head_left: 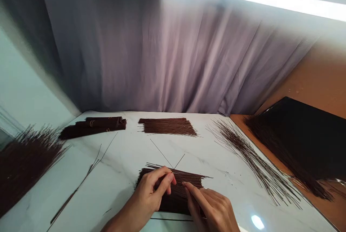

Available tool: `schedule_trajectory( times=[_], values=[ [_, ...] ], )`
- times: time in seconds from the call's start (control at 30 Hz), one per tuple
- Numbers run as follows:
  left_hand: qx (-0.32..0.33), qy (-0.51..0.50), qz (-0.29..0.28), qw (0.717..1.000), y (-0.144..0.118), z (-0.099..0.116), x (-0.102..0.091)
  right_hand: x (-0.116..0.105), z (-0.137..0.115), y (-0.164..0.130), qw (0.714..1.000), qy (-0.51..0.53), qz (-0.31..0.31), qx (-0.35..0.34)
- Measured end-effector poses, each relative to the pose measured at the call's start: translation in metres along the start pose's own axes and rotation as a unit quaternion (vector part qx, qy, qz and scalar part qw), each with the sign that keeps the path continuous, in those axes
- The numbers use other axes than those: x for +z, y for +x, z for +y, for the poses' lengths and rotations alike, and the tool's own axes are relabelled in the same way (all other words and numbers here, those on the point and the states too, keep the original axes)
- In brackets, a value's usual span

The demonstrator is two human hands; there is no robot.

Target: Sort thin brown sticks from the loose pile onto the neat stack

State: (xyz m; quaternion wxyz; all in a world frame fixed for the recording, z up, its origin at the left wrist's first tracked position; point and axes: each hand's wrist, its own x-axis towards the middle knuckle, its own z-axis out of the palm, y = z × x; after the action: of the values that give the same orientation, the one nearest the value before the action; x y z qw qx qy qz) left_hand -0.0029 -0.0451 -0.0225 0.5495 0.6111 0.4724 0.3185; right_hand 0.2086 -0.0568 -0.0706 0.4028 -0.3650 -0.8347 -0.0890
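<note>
My left hand (155, 187) is closed in a pinch, thumb against forefinger. Two thin dark brown sticks (162, 154) spread upward in a V from its fingertips. To its right, my right hand (212, 205) also has thumb and forefinger pressed together; whatever they hold is too small to make out. Beneath both hands lies a flat, dense pile of the same thin brown sticks (181, 192), with a few loose ones across its far edge. The hands hide part of this pile.
On the white marbled table (129, 163) lie a neat stick pile (167, 126), banded bundles (94, 126), a few loose sticks (86, 174) and a fanned-out heap (243, 149). A thick heap (29, 163) stands left; more sticks (286, 160) rest by a black panel (305, 138) at right.
</note>
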Motion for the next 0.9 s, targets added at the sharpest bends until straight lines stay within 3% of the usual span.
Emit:
schedule_trajectory(
  times=[0.2, 0.43, 0.9],
  values=[
    [0.010, 0.013, 0.022, 1.000, 0.000, 0.004, -0.001, -0.001, -0.001, 0.003, 1.000, -0.012, 0.004, -0.013],
    [-0.004, -0.053, 0.055, 0.997, 0.009, -0.007, 0.003, 0.000, -0.008, 0.008, 1.000, -0.009, 0.021, -0.019],
    [0.009, -0.128, 0.107, 0.986, 0.006, -0.002, 0.010, 0.002, -0.012, 0.012, 0.997, 0.023, 0.070, -0.014]
  ],
)
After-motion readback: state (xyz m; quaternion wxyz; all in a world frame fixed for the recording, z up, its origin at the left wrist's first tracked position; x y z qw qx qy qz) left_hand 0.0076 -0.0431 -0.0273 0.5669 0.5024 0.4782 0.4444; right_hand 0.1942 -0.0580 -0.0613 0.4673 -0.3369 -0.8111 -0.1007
